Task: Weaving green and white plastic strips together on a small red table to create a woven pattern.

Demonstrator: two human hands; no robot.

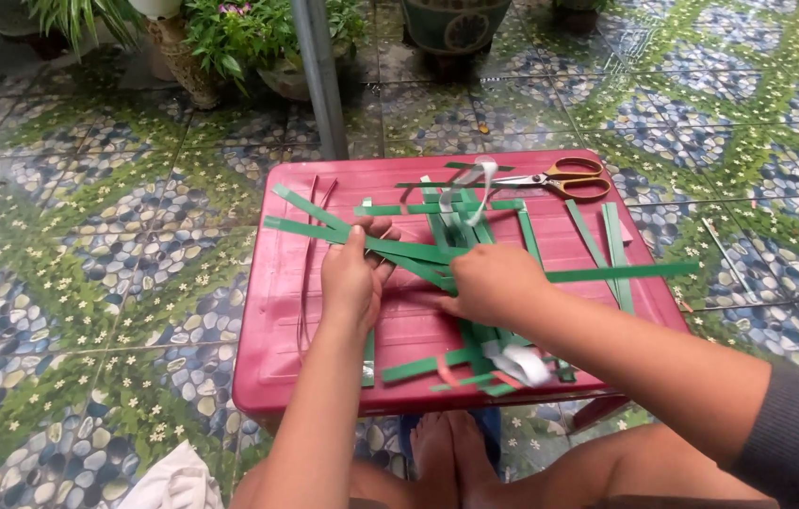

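Head view, one frame. Item: low red plastic table, centre of the frame, standing on a patterned pebble-and-flower tiled floor. Item: green paper strips, many, lying crossed and overlapping over the middle of the table top, some reaching toward its right edge, a few hanging at the near edge. Item: left hand, centre left of the frame, fingers curled shut around one long green strip that runs up and left from the hand across the table; thumb on top of the strip. Item: right hand, centre of the frame, knuckles up, palm down on the crossing strips, fingers folded under; whether it pinches a strip or only presses cannot be told. The two hands sit near each other, not touching. Item: scissors, orange-yellow handles, lying at the far edge of the table, upper centre right, blades toward the left. Item: pale curled ribbon, just left of the scissors. Item: white crumpled scrap at the near table edge. Item: grey metal pole and potted plants, upper left. Item: bare feet, bottom centre, under the table edge.
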